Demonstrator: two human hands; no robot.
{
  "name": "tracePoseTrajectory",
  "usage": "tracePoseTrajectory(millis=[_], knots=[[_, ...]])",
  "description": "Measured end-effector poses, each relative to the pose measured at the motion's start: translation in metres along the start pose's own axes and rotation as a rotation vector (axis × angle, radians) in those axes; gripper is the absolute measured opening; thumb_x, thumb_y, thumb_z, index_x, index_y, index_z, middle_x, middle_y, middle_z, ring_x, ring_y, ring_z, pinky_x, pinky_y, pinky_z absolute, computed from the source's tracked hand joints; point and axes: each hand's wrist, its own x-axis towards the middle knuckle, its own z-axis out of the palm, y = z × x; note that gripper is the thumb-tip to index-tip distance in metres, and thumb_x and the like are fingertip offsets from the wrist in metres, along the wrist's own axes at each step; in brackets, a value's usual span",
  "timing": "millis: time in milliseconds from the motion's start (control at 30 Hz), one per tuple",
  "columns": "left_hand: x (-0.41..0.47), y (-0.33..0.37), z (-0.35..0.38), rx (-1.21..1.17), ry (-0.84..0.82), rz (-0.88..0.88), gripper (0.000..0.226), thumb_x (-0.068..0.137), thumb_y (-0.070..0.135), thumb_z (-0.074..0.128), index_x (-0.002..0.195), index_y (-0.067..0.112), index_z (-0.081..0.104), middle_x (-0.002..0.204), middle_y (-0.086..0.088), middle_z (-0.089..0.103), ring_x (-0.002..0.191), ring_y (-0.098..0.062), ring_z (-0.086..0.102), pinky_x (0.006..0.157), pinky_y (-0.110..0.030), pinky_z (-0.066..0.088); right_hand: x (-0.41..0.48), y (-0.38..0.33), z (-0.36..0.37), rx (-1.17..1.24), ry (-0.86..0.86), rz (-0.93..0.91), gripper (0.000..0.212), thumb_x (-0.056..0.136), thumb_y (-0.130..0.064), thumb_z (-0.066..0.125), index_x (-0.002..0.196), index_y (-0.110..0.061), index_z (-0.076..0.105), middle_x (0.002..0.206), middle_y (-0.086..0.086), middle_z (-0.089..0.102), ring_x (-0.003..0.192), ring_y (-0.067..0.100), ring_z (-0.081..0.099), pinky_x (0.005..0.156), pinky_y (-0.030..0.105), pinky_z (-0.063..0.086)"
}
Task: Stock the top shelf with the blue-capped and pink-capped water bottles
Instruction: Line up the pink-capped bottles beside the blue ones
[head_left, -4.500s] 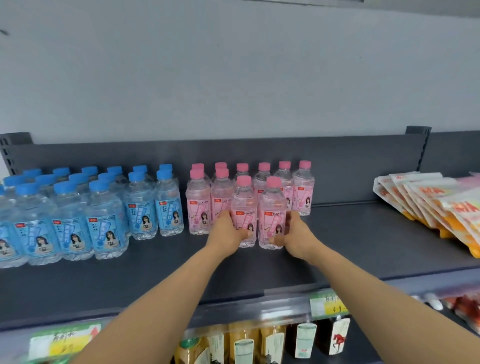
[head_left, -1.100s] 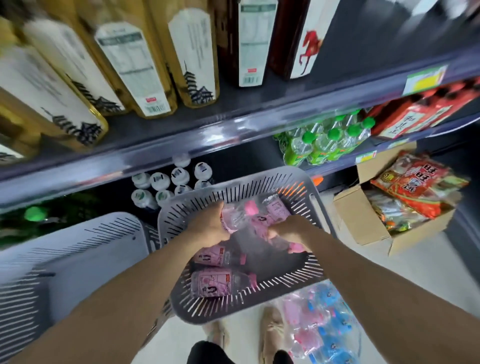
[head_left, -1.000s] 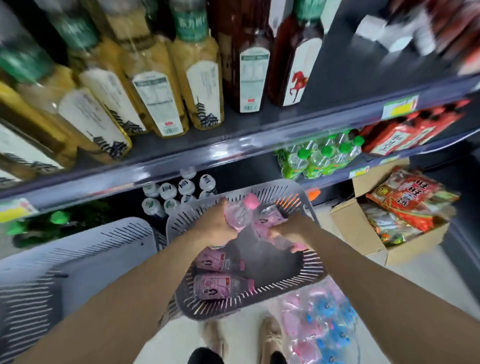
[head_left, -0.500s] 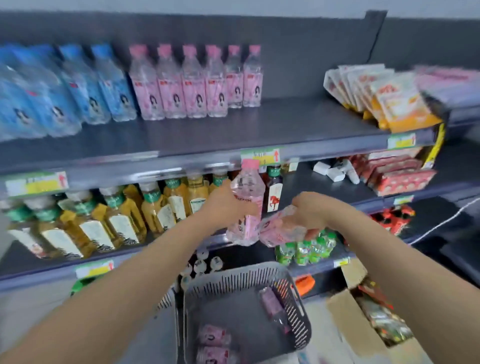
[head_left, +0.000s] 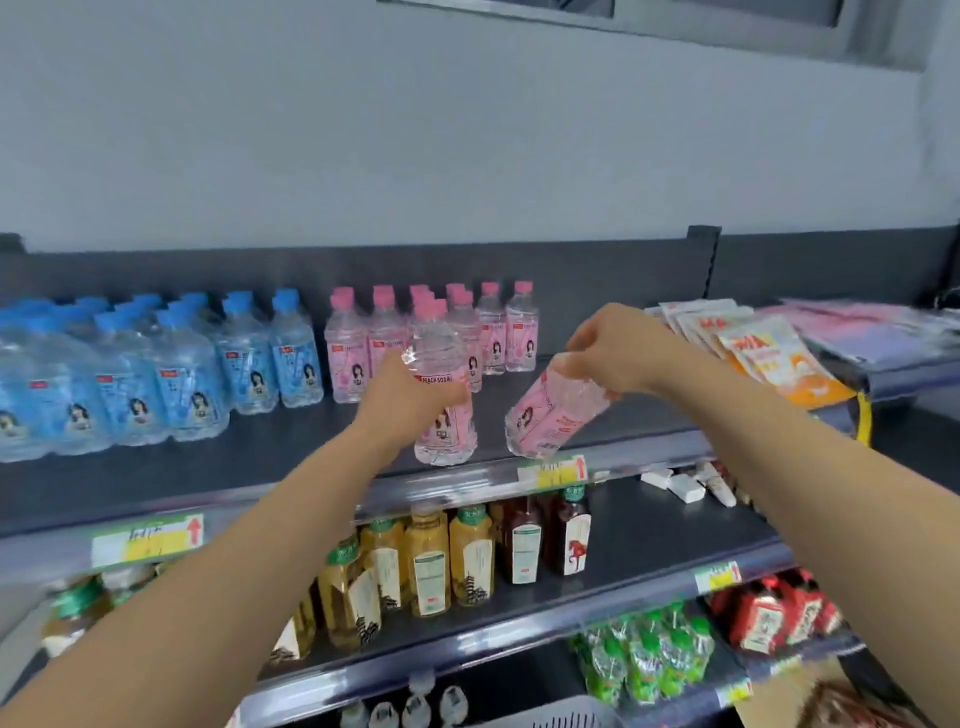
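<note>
Other stock on the store shelving

Orange-and-white snack packets (head_left: 769, 353) lie fanned at upper right. One shelf down, yellow tea bottles (head_left: 428, 564) stand just left of dark bottles (head_left: 571, 535) with small white boxes (head_left: 680, 486) farther right. Lower still are green-capped bottles (head_left: 644, 660), red packs (head_left: 769, 618) and a grey basket (head_left: 561, 716).

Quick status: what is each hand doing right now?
Left hand: grips an upright pink-capped clear plastic bottle.
Right hand: grips a tilted pink-labelled clear plastic bottle by its top end.
</note>
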Motion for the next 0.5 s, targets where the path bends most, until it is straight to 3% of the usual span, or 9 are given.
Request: tracePoseTrajectory(millis=[100, 200, 400, 500], knots=[[0.019, -0.012, -0.006, 0.008, 0.004, -0.044, 0.058, 0.068, 0.030, 0.079, 0.115, 0.009, 0.051, 0.100, -0.007, 0.066, 0.075, -0.018, 0.061, 0.060, -0.030, 0.052, 0.026, -0.016, 0.006, -0.061, 0.107, -0.030, 0.028, 0.084, -0.025, 0.063, 0.099, -0.003, 0.070, 0.103, 0.014, 0.070, 0.093, 0.030, 0.067, 0.081, 0.037, 0.053], [0.034, -0.020, -0.009, 0.037, 0.025, -0.074, 0.071, 0.070, 0.030, 0.080, 0.123, 0.007, 0.039, 0.108, -0.009, 0.059, 0.086, -0.023, 0.058, 0.074, -0.036, 0.052, 0.048, -0.030, 0.016, -0.143, 0.100, -0.096, 0.019, 0.084, -0.020, 0.062, 0.099, -0.011, 0.070, 0.109, 0.005, 0.066, 0.099, 0.025, 0.061, 0.081, 0.029, 0.047], [0.061, -0.036, -0.003, 0.067, -0.035, -0.068, 0.075, 0.070, 0.030, 0.080, 0.125, 0.006, 0.035, 0.110, -0.005, 0.057, 0.090, -0.023, 0.057, 0.073, -0.035, 0.050, 0.093, -0.043, 0.035, -0.118, 0.058, -0.187, 0.019, 0.086, -0.006, 0.059, 0.099, -0.014, 0.069, 0.100, 0.000, 0.062, 0.097, 0.018, 0.058, 0.076, 0.024, 0.041], [0.069, -0.044, 0.007, 0.041, -0.039, -0.072, 0.089, 0.070, 0.030, 0.081, 0.137, 0.006, 0.028, 0.129, -0.009, 0.053, 0.108, -0.028, 0.055, 0.083, -0.034, 0.047, 0.109, -0.034, 0.052, -0.087, 0.060, -0.183, 0.028, 0.088, -0.001, 0.052, 0.105, -0.015, 0.068, 0.117, 0.004, 0.063, 0.104, 0.020, 0.058, 0.080, 0.024, 0.043]])
